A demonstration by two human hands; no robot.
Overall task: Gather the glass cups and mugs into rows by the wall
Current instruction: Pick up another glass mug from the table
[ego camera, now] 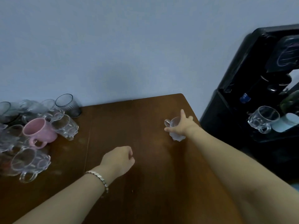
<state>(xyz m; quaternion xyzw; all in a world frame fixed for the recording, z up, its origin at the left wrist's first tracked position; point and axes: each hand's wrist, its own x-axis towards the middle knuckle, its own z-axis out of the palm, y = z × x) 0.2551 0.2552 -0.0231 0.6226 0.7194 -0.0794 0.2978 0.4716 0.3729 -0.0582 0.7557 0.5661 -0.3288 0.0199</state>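
My right hand (179, 126) is wrapped around a small clear glass mug (174, 125) near the right edge of the brown table (129, 120); its handle points left. My left hand (119, 159) rests on the table's middle as a closed fist, holding nothing, with a bracelet on the wrist. At the far left stands a crowded cluster of clear glass mugs (64, 126) with a pink mug (40, 131) among them. A dark tumbler (68, 105) stands by the wall. Another clear mug (30, 162) sits at the cluster's front.
A blue-grey wall (129, 54) runs behind the table. To the right stands a black water dispenser (242, 78) with a clear glass mug (263, 118) and a pale blue cup (286, 122) on its shelf.
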